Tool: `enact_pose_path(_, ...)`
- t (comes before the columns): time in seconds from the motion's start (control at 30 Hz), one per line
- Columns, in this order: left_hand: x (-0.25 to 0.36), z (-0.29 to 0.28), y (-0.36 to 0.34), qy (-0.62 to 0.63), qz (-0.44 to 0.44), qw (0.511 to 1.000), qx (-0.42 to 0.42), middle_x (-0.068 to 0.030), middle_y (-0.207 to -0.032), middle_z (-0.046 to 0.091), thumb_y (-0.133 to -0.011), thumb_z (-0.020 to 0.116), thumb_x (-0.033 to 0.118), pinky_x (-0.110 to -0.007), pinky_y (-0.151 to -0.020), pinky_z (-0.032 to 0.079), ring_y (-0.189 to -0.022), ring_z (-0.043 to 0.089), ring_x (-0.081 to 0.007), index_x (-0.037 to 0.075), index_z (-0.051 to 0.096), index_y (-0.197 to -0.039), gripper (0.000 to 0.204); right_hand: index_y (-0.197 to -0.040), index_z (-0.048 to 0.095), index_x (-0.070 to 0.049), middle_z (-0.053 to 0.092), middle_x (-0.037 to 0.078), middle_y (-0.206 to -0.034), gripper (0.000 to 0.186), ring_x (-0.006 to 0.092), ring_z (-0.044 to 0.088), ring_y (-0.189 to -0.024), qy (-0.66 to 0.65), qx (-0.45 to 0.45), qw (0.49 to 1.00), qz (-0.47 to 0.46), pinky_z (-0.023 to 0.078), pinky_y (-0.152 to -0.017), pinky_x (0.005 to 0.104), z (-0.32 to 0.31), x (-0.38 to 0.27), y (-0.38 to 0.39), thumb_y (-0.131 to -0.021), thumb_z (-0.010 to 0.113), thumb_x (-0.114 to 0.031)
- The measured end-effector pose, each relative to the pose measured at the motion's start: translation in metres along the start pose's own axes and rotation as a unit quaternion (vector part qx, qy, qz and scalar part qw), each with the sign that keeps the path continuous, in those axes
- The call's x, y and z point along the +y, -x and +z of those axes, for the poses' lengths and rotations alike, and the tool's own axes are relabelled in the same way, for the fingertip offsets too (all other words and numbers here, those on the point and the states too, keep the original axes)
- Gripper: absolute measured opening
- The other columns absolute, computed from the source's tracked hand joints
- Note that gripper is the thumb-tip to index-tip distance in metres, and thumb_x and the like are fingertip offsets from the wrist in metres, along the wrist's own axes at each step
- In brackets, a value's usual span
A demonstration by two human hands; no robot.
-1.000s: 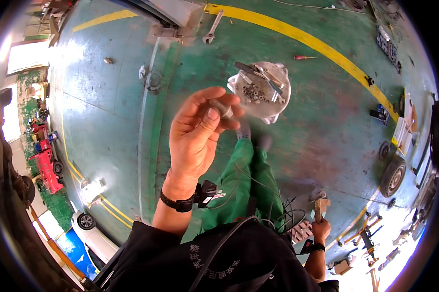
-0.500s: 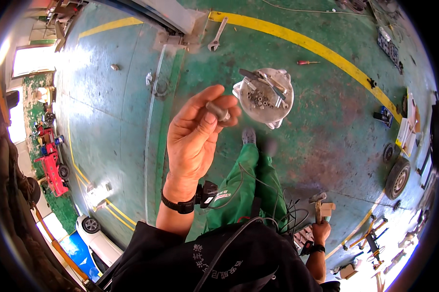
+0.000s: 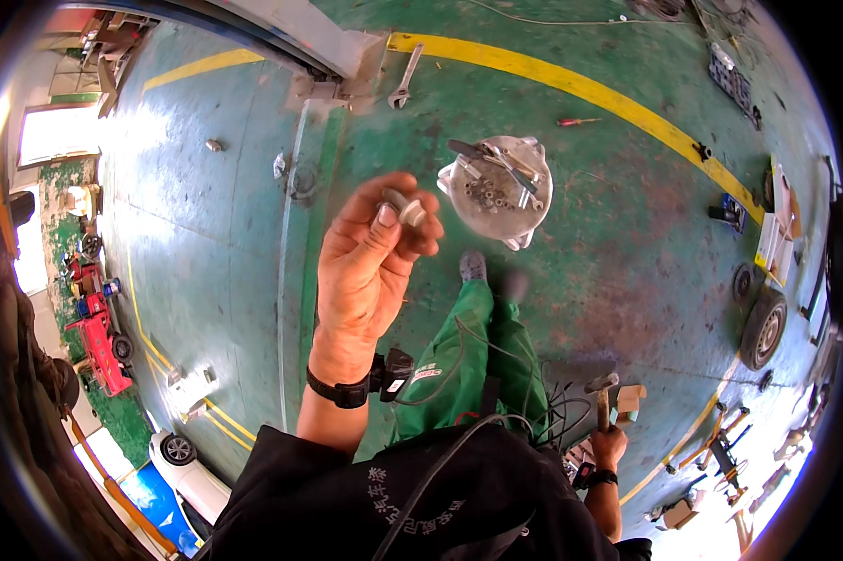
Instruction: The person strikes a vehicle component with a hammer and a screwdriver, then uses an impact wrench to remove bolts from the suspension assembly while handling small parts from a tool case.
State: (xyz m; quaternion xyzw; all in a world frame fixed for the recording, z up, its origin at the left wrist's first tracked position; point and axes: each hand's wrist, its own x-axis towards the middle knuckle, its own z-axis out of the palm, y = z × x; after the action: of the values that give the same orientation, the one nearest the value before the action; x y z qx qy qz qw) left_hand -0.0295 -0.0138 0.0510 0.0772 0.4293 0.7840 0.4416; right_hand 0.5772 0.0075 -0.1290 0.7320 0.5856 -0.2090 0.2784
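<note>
Left hand (image 3: 363,260): raised over the floor (image 3: 590,234), palm toward the head camera. Its fingers are clamped on a short metal bolt (image 3: 403,208); thumb on the near side, other fingers curled behind. This grip seems chosen to leave the pale collared end exposed and easy to look at. Thread detail: too small to tell.

Right hand (image 3: 610,450): low, out to the side. Fingers appear closed round a hammer (image 3: 602,400), by the handle, head upward. Probably carried there to keep it clear of the bolt and the line of sight. A cardboard box (image 3: 631,397) shows just beside the hammer.

White stool (image 3: 510,223): on the floor beyond the feet, apart from both hands. Loose nuts (image 3: 485,194) lie grouped on its top beside hand tools (image 3: 522,173); likely serves as a tray, so small parts do not scatter. Adjustable wrench (image 3: 406,79) and screwdriver (image 3: 578,122) lie separately on the floor.
</note>
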Motion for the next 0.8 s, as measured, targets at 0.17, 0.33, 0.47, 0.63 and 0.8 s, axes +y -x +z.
enact_pose_path(0.17, -0.001, 0.013, -0.003, -0.032, 0.024, 0.999, 0.008, -0.0111, -0.108, 0.062, -0.096, 0.06, 0.014, -0.029, -0.079, 0.05, -0.09, 0.06, -0.0189, -0.001, 0.06, -0.119, 0.028, -0.091, 0.074, -0.002, 0.069, 0.024, -0.083, 0.032, 0.0402, 0.068, -0.084, 0.022, -0.009, 1.0, -0.019, 0.053, -0.078, 0.0453, 0.013, 0.011, 0.007, -0.067, 0.065, -0.023)
enact_pose_path(0.33, -0.001, -0.001, -0.006, -0.038, 0.036, 0.999, 0.013, -0.0096, -0.113, 0.062, -0.094, 0.062, 0.009, -0.029, -0.084, 0.049, -0.095, 0.06, -0.0186, -0.003, 0.062, -0.115, 0.024, -0.087, 0.072, -0.004, 0.069, 0.023, -0.086, 0.027, 0.0395, 0.067, -0.085, 0.039, -0.029, 0.999, -0.02, 0.052, -0.078, 0.0476, 0.013, 0.0, 0.019, -0.069, 0.063, -0.021)
enact_pose_path(0.47, 0.002, -0.005, -0.005, -0.031, 0.008, 0.998, 0.047, -0.0112, -0.114, 0.064, -0.095, 0.06, 0.008, -0.028, -0.087, 0.052, -0.099, 0.063, -0.0174, -0.004, 0.06, -0.12, 0.028, -0.089, 0.073, -0.003, 0.069, 0.023, -0.087, 0.032, 0.0389, 0.068, -0.086, 0.004, -0.048, 0.999, 0.024, 0.053, -0.08, 0.0457, 0.008, -0.009, 0.036, -0.065, 0.066, -0.024)
enact_pose_path(0.63, 0.001, -0.007, -0.005, -0.05, -0.03, 0.997, 0.048, -0.0121, -0.113, 0.065, -0.095, 0.061, 0.009, -0.027, -0.085, 0.052, -0.096, 0.064, -0.0166, -0.005, 0.057, -0.126, 0.034, -0.094, 0.074, -0.003, 0.069, 0.023, -0.086, 0.037, 0.0381, 0.068, -0.086, 0.019, -0.049, 0.998, 0.022, 0.053, -0.08, 0.0444, 0.018, -0.011, 0.044, -0.064, 0.066, -0.023)
enact_pose_path(0.8, 0.002, 0.005, -0.006, -0.097, -0.029, 0.994, 0.044, -0.006, -0.1, 0.064, -0.095, 0.064, 0.018, -0.026, -0.073, 0.045, -0.083, 0.057, -0.0137, -0.004, 0.061, -0.123, 0.036, -0.094, 0.073, -0.001, 0.069, 0.024, -0.086, 0.038, 0.0384, 0.068, -0.086, -0.014, -0.043, 0.999, 0.021, 0.053, -0.08, 0.0443, 0.02, -0.016, 0.056, -0.064, 0.066, -0.023)
